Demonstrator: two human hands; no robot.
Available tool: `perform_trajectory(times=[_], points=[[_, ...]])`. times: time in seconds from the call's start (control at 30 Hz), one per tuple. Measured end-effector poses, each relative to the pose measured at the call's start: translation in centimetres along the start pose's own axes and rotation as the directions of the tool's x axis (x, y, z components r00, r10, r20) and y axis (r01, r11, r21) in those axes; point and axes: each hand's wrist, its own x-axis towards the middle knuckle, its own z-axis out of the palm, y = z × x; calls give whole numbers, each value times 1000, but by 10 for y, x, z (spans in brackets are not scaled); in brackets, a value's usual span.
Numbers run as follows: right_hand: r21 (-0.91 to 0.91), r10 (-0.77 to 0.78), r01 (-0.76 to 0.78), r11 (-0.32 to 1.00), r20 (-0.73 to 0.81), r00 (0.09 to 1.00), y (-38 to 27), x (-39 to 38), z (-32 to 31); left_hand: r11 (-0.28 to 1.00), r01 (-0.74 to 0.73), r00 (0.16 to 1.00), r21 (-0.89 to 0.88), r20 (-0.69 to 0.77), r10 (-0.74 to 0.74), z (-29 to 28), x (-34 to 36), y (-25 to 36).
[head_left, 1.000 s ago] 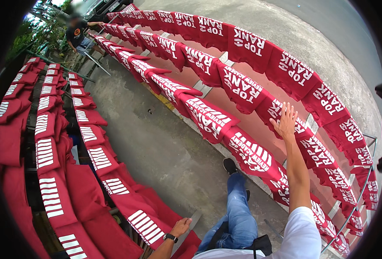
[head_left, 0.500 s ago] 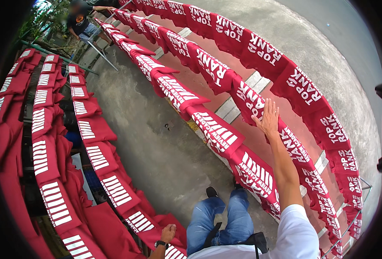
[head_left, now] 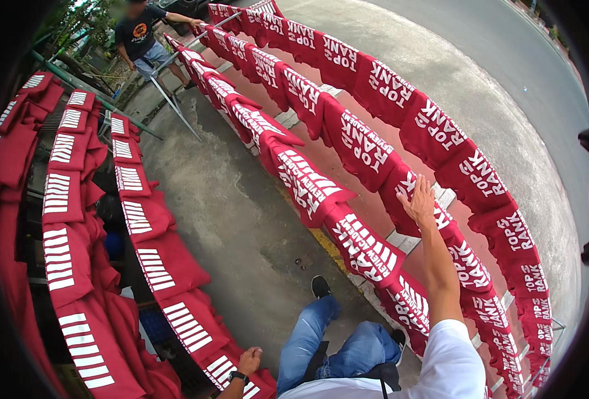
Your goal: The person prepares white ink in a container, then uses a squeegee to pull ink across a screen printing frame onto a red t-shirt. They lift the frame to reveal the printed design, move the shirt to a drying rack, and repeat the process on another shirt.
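Plainly, the right arm (head_left: 443,272) is stretched nearly straight out to the right, and the right hand (head_left: 419,201) is opened flat, fingers pointed far, over the middle row of red cloths (head_left: 357,143); whether they are touched cannot be told. At the near left, the left hand (head_left: 249,361) is loosely curled beside the left cloths (head_left: 183,263), and whether anything is gripped cannot be told.

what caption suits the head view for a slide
Right hand extended amid rows of hanging red printed cloths, another person standing at the far end.
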Motion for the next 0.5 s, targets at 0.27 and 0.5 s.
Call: perform_trajectory(times=[0.27,0.5], points=[[65,-23,31,997,-121,992,-141,153,26,992,99,989,77,102,-106,-203,148,90],[-112,307,-301,947,41,951,-266,261,51,941,298,952,-161,122,-281,-277,215,103]])
